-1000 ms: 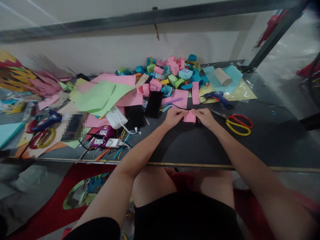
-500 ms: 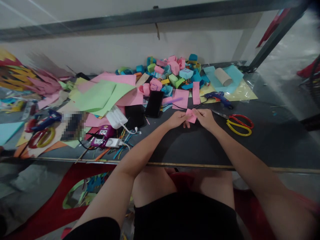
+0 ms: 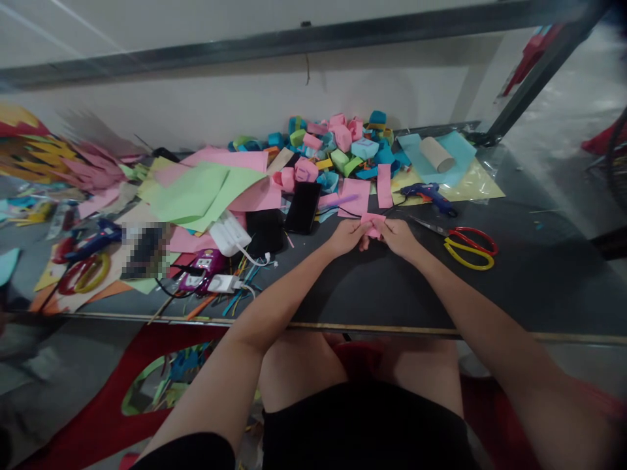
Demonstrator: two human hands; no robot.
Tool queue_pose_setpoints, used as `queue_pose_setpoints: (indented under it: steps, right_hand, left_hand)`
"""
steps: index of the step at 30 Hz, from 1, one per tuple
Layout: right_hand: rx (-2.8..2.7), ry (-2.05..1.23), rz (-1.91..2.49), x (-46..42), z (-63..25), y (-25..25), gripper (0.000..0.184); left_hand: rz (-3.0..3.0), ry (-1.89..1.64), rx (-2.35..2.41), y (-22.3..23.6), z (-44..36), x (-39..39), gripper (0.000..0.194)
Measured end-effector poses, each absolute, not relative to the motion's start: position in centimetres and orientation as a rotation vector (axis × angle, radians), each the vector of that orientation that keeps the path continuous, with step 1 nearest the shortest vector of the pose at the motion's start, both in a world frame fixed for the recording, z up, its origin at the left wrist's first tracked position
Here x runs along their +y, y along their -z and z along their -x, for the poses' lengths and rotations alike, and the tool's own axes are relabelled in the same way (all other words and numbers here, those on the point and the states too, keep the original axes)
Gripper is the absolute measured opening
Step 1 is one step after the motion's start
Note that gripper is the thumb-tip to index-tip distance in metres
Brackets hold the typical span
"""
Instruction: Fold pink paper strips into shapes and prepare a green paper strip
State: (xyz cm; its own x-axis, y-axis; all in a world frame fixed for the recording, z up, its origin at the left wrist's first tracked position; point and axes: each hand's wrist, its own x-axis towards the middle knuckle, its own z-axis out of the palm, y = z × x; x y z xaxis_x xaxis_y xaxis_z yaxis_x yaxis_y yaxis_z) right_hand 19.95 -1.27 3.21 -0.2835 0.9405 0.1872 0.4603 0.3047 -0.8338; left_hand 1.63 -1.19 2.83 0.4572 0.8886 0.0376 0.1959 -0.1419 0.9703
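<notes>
A small piece of pink paper (image 3: 373, 219) is pinched between my two hands, just above the dark table. My left hand (image 3: 349, 236) grips its left side, the thumb on top and the other fingers underneath. My right hand (image 3: 399, 237) holds the right side with its thumb pressed close to the left one. Part of the paper is hidden by the fingers. To the right of my right hand lie scissors (image 3: 470, 247) with one red and one yellow handle. A blue glue gun (image 3: 431, 194) rests behind that hand. Pink paper sheets (image 3: 354, 196) lie behind the held piece.
Many folded paper pieces (image 3: 343, 137) are heaped by the wall. A cardboard tube (image 3: 437, 155) stands out on blue paper at back right. Leftward lie a black phone (image 3: 302, 207), green sheets (image 3: 196, 192), a white adapter (image 3: 229, 234), a purple power strip (image 3: 203, 269) and cords.
My hands have drawn closer together, thumbs nearly meeting over the pink paper. The paper has turned and shows less of its lower part.
</notes>
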Motion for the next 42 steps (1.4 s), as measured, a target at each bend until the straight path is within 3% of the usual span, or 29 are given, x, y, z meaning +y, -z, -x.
queue_pose_setpoints:
  steps: [6, 13, 28, 42]
  right_hand:
    - [-1.870, -1.137, 1.080, -1.60, -20.13, -3.46, 0.070]
    - [-1.924, -1.013, 1.081, -1.78, -20.12, -3.62, 0.066]
    - [-1.688, -1.399, 0.956, -1.71, -19.77, -3.58, 0.064]
    - [-1.630, -1.413, 0.945, -1.38, -19.76, -3.03, 0.062]
  left_hand:
    - [-1.570, -0.893, 1.011, -2.64, -1.62, -1.02, 0.064]
    - [-1.658, -0.870, 1.038, -2.54, -1.55, -0.95, 0.066]
    - [-1.509, -0.935, 0.927, -3.14, -1.78, -1.40, 0.067]
    - [-1.507, -0.850, 0.905, -2.88, -1.54, -1.04, 0.060]
